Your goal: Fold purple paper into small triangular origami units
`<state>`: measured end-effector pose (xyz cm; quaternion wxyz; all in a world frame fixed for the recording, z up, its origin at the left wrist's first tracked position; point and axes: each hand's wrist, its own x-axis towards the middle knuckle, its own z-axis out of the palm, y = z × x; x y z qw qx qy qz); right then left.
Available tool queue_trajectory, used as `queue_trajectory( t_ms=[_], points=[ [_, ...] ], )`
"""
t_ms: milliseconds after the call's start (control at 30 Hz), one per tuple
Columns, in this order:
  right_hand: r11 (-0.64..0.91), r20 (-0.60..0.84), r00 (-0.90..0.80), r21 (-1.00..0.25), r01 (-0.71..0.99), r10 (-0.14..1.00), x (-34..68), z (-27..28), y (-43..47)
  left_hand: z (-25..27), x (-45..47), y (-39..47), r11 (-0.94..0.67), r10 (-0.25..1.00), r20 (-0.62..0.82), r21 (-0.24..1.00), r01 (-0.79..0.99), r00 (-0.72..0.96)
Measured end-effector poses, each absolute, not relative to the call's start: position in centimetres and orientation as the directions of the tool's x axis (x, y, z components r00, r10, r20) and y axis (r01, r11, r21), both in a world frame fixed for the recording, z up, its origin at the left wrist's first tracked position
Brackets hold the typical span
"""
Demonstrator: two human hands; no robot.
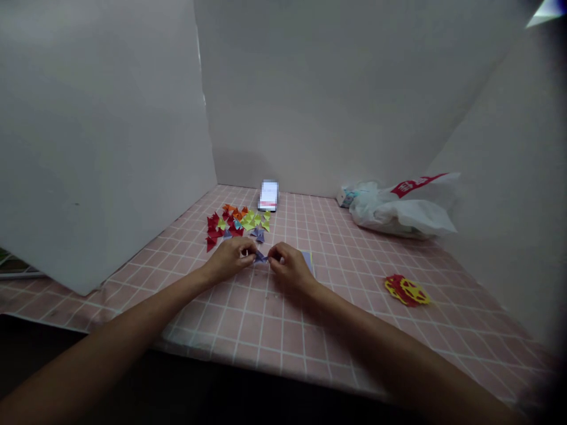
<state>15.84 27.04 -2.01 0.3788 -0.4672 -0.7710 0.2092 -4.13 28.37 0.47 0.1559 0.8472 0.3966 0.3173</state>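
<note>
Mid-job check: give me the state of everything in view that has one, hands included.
Left hand: pinching the purple paper piece
Right hand: pinching the same piece's other side
Purple paper piece: folded, held between both hands
Colored paper pieces: folded, grouped on the table
Phone: screen lit, contents blurred
Plastic bag: crumpled, lying on the table
Red and yellow cutouts: overlapping, lying flat

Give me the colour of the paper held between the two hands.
The paper is bluish purple; the head view shows it.
</note>
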Motion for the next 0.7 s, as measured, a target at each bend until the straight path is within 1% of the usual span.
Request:
queue_trajectory(
  t_ms=[133,300,433,567,700],
  points=[
    [0.457,0.379,-0.259,-0.679,0.574,0.888,15.6,-2.2,27.1,0.2,-4.4,28.5,-0.621,0.784,0.414,0.530,0.577,0.463],
    [0.459,0.371,-0.275,-0.655,0.600,0.887,15.4,-2.4,27.2,0.2,-4.4,28.4,-0.643,0.764,0.394,0.407,0.648,0.511],
    [0.489,0.353,-0.339,-0.609,0.624,0.872,15.2,-2.5,27.3,-0.1,-4.2,28.2,-0.660,0.749,0.370,0.342,0.669,0.550],
    [0.518,0.325,-0.405,-0.572,0.636,0.855,15.2,-2.5,27.2,-1.2,-3.9,28.2,-0.667,0.742,0.336,0.293,0.685,0.580],
    [0.528,0.313,-0.426,-0.541,0.655,0.849,15.0,-2.7,27.1,-1.7,-3.9,28.3,-0.664,0.745,0.325,0.273,0.696,0.582]
  ],
)
